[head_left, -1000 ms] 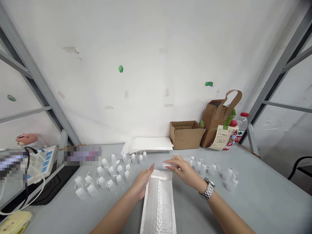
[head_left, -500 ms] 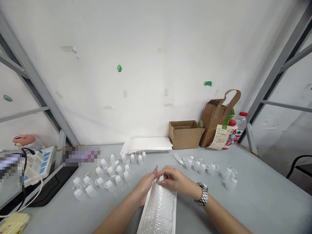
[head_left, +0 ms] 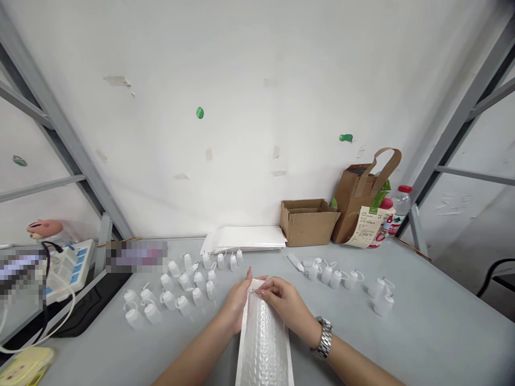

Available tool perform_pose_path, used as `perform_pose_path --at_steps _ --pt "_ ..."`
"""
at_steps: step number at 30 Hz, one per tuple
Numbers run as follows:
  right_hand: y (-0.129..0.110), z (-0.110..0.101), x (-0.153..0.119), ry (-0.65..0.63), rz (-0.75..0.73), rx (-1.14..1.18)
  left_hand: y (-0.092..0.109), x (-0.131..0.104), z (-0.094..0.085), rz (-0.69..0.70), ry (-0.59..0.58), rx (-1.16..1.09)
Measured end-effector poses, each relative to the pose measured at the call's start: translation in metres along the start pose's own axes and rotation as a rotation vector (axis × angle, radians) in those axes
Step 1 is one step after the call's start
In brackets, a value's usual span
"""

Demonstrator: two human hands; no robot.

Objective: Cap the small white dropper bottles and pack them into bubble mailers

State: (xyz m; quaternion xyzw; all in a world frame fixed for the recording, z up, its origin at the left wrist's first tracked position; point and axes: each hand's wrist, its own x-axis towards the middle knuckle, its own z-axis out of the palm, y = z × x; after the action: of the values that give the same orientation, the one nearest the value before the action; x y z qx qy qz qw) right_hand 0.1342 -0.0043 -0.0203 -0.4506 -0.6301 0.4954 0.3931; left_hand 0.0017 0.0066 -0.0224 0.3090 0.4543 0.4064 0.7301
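A white bubble mailer (head_left: 265, 343) lies lengthwise at the front middle of the grey table, its far end between my hands. My left hand (head_left: 238, 303) grips the mailer's left edge near the top. On its top right, my right hand (head_left: 284, 305) has thumb and fingertips pressed together; what they pinch, if anything, is too small to tell. Several small white bottles (head_left: 183, 305) with looped caps stand to the left of the mailer. More such bottles (head_left: 336, 279) stand or lie to the right.
White mailers (head_left: 249, 237) lie stacked by the wall. An open cardboard box (head_left: 309, 228), a brown paper bag (head_left: 352, 203) and a red-capped bottle (head_left: 401, 203) stand at the back right. A power strip (head_left: 76, 271) and cables are at the left.
My right hand has moved slightly left and turned on the mailer's top end. The white item at its fingertips no longer shows. The mailer now lies straighter, and the view has shifted slightly.
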Motion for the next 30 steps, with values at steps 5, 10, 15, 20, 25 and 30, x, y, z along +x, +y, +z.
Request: perform_pose_path --at_steps 5,10,15,20,25,30 --pt "-0.009 0.0 -0.003 -0.126 -0.126 -0.324 -0.002 0.002 0.0 -0.015 0.03 -0.046" --pt "-0.009 -0.015 -0.002 0.141 -0.21 -0.326 0.001 0.003 -0.003 0.114 0.077 -0.054" --pt "-0.01 -0.041 0.007 0.123 0.06 -0.215 0.014 -0.008 0.002 0.27 0.046 -0.067" --pt "-0.015 -0.051 0.008 -0.219 0.17 0.056 0.014 -0.011 0.007 0.337 -0.04 -0.028" --pt "-0.013 -0.049 0.009 -0.122 0.1 0.153 0.009 -0.006 0.004 0.311 -0.078 0.041" --pt "-0.005 -0.048 0.013 -0.099 -0.017 0.191 0.014 -0.008 0.002 0.254 -0.14 0.001"
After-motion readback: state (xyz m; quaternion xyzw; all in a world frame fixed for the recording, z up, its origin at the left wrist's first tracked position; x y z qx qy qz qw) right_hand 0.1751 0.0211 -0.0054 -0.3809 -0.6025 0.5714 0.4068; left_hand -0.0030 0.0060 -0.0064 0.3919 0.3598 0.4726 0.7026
